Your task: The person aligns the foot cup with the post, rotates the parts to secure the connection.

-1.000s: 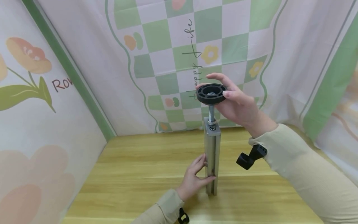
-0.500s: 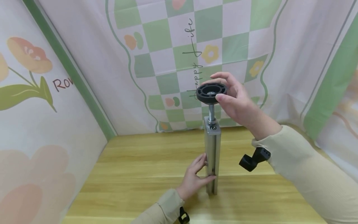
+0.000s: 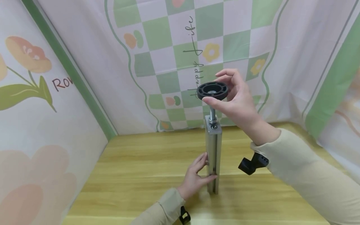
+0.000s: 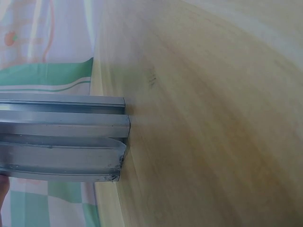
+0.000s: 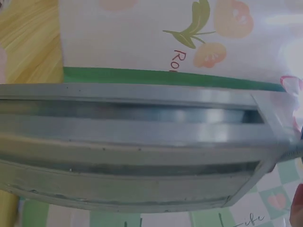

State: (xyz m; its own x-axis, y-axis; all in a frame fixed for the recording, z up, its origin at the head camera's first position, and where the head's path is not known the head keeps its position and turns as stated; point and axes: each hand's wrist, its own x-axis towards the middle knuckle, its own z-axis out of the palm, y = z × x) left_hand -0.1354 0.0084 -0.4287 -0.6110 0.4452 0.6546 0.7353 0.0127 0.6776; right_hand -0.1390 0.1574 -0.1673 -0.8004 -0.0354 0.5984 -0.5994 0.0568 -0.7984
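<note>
A slotted aluminium profile stands upright on the wooden table. From its end plate rises a threaded bolt topped by a round black leveling foot. My left hand grips the profile low down, thumb across the near face and fingers on the left side. Up at the top, my right hand holds the foot's rim between thumb and fingers. In the left wrist view the profile's lower end meets the tabletop. The right wrist view shows the slotted sides running toward the bolt.
The wooden table spreads around the profile. Behind it hangs a checkered green and white curtain; a flowered curtain borders the left side. Black camera mounts sit at both wrists.
My right thumb has slid left along the near edge of the foot while the fingers shifted back and right round its far side. The left hand keeps its grip on the profile.
</note>
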